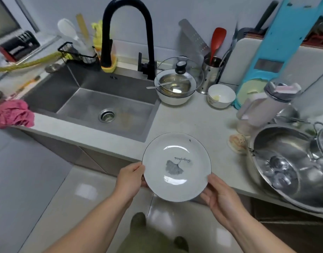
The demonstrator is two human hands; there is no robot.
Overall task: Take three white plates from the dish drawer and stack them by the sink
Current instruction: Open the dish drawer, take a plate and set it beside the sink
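Both hands hold one white plate (176, 167) at the counter's front edge, face up, roughly level. Left hand (130, 177) grips the plate's left rim, thumb on top edge, fingers underneath out of sight. Right hand (220, 195) holds the lower right rim, thumb against the edge, fingers curled below it. Plate has a thin dark rim line, a grey leaf print and small script in the middle. Its far half is over the countertop (189, 117), its near half hangs over the floor; can't tell whether it touches the counter.

Beyond the left hand: steel sink (95, 105), black faucet (120, 33) behind it, pink cloth (12, 115) well to the left on the counter edge. Straight ahead of the plate, beyond both hands: white bowl (175, 89) with a steel bowl inside and a glass lid leaning on it, then a small white bowl (221, 95) just to its right. Right of the right hand: big steel pan (292, 167) overhanging the counter edge. Beyond that, a blue slicer board (277, 52) leaning against the wall. No stacked plates visible on the counter.
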